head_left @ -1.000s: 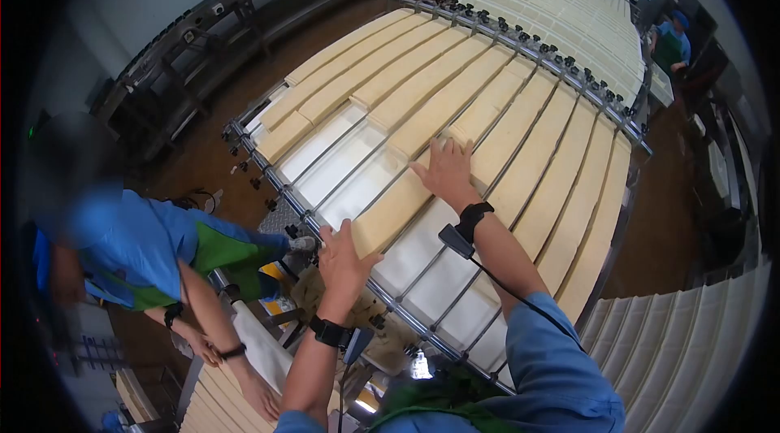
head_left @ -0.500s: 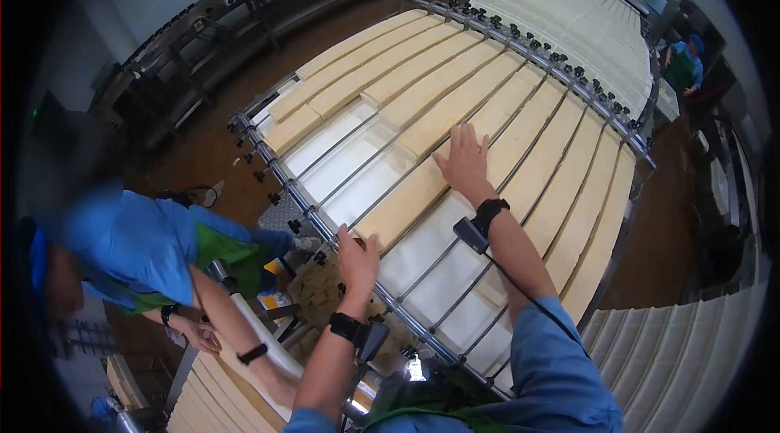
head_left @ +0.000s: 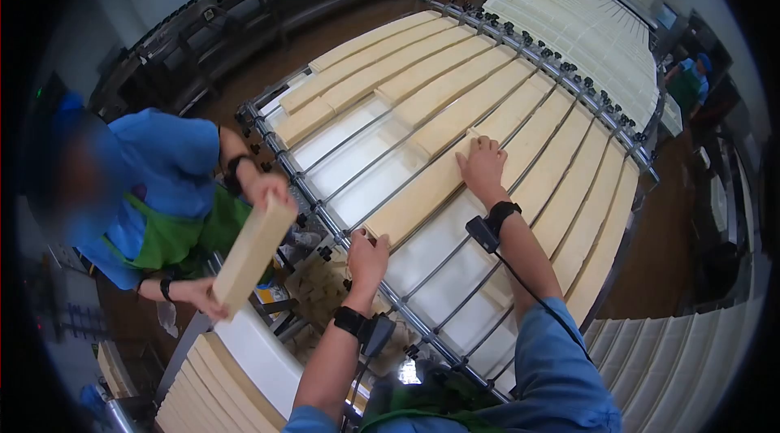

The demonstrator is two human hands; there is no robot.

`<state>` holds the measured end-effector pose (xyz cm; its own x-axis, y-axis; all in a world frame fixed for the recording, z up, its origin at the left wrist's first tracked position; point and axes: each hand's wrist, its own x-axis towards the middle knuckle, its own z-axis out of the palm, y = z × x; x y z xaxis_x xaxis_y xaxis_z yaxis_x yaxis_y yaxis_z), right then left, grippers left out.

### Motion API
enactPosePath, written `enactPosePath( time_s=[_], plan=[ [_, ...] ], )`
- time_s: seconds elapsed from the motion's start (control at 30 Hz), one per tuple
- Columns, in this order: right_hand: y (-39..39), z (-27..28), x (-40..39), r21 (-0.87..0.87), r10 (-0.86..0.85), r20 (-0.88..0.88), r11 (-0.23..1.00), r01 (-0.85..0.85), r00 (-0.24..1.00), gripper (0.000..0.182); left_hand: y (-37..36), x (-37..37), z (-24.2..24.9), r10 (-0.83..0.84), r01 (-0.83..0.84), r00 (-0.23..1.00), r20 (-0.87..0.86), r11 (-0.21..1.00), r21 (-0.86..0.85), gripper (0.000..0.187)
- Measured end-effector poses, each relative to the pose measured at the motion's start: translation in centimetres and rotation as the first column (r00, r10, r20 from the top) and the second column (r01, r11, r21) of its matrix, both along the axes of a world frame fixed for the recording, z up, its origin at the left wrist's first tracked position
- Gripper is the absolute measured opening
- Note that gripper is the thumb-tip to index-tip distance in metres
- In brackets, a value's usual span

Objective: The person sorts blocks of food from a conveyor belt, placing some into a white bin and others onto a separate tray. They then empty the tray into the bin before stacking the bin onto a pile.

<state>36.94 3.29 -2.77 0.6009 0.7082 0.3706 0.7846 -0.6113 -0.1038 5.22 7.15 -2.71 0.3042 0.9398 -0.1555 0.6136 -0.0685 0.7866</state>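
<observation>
Pale slab spanned by left hand and right hand

The slab lies flat on a white bed, lengthwise in a lane between dark rods. Its near end points toward a metal crossbar. The left hand, fingers partly bent and thumb apart, touches this near end beside the crossbar; whether it has a firm hold cannot be told. The right hand rests palm down at the far end, loosely open, its fingers gapped and bent over the edge without closing round the slab. Each wrist bears a black strap with a small boxlike device. Neighbouring slabs fill the upper lanes and those to the right; bare bed shows on either side of the handled one.

Beyond, a rear bar carries a row of black knobs, and behind it spreads a wide whitish sheet. At the left, a co-worker in blue and green holds a second slab tilted, one hand at each end, over a smooth white surface. Long pieces lie side by side at lower left. Ridged pale panels occupy the lower right; another person stands at the far right.
</observation>
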Motion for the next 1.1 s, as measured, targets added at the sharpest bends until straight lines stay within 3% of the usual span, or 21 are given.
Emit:
enactPosePath(
  time_s=[0.13, 0.2, 0.3, 0.43, 0.5, 0.53, 0.6, 0.67, 0.73, 0.8, 0.87, 0.97, 1.0, 1.03, 1.1],
  plan=[
    [0.8, 0.5, -0.4, 0.012, -0.078, 0.028, 0.997, 0.077, 0.997, 0.054, 0.6, 0.0, -0.2, -0.05, 0.052, 0.999, 0.022, 0.989, -0.14, 0.047],
    [1.3, 1.2, -0.8, -0.019, -0.168, -0.11, 0.986, 0.167, 0.98, 0.059, 0.6, -0.2, -0.5, -0.08, 0.081, 0.997, 0.01, 0.991, -0.105, 0.042],
    [1.8, 2.5, -1.3, -0.131, -0.14, -0.184, 0.984, 0.117, 0.973, 0.066, 0.4, -0.8, 0.0, -0.117, 0.115, 0.993, -0.029, 0.991, -0.069, 0.035],
    [1.7, 1.8, -0.3, -0.134, -0.095, -0.17, 0.988, 0.072, 0.981, 0.076, 0.1, -0.7, 1.2, -0.129, 0.128, 0.99, -0.058, 0.991, -0.029, 0.029],
    [1.7, -0.2, 0.8, 0.098, 0.01, 0.209, 0.995, -0.032, 0.978, 0.09, 0.2, -0.5, 1.2, -0.133, 0.131, 0.988, -0.077, 0.991, -0.024, 0.029],
    [1.2, -0.6, 1.4, 0.098, 0.009, 0.202, 0.995, -0.029, 0.979, 0.09, 0.2, -0.6, 1.2, -0.141, 0.14, 0.985, -0.099, 0.99, -0.024, 0.029],
    [0.4, 1.6, 2.0, -0.254, -0.072, -0.219, 0.967, 0.015, 0.973, 0.096, 0.3, -0.5, 1.5, -0.137, 0.137, 0.986, -0.099, 0.991, -0.009, 0.027],
    [-0.1, 0.2, 2.9, -0.202, -0.027, -0.176, 0.979, -0.01, 0.984, 0.096, 0.0, 0.0, 1.3, -0.123, 0.122, 0.989, -0.086, 0.992, -0.008, 0.026],
    [-0.6, 0.3, 3.0, -0.14, 0.002, -0.132, 0.99, -0.021, 0.991, 0.095, 0.3, 0.8, 1.2, -0.108, 0.119, 0.989, -0.106, 0.988, 0.103, 0.022],
    [0.2, 0.9, 2.4, -0.172, -0.109, -0.15, 0.982, 0.083, 0.983, 0.095, 0.3, 1.6, 1.2, -0.11, 0.131, 0.982, -0.156, 0.982, 0.134, 0.025],
    [0.4, 3.0, -1.5, -0.145, 0.02, -0.054, 0.989, -0.028, 0.998, 0.095, 0.5, 2.2, 0.5, -0.098, 0.129, 0.976, -0.194, 0.979, 0.155, 0.027],
    [0.7, 2.0, -10.4, -0.09, 0.293, -0.227, 0.943, -0.32, 0.929, 0.093, 1.2, 1.7, -1.0, -0.108, 0.133, 0.984, -0.141, 0.974, 0.185, 0.022],
    [0.5, 1.8, -13.3, -0.071, 0.35, -0.313, 0.918, -0.389, 0.883, 0.093, 1.4, 1.5, -0.9, -0.139, 0.145, 0.989, -0.045, 0.972, 0.183, 0.018],
    [0.3, 1.1, -15.1, -0.073, 0.354, -0.311, 0.916, -0.393, 0.882, 0.093, 1.5, 1.0, -0.9, -0.165, 0.152, 0.985, 0.053, 0.971, 0.184, 0.016],
    [0.3, -0.1, -17.7, -0.078, 0.446, -0.271, 0.873, -0.481, 0.853, 0.094, 1.8, -0.1, -1.2, -0.17, 0.156, 0.982, 0.079, 0.974, 0.162, 0.015]
  ],
)
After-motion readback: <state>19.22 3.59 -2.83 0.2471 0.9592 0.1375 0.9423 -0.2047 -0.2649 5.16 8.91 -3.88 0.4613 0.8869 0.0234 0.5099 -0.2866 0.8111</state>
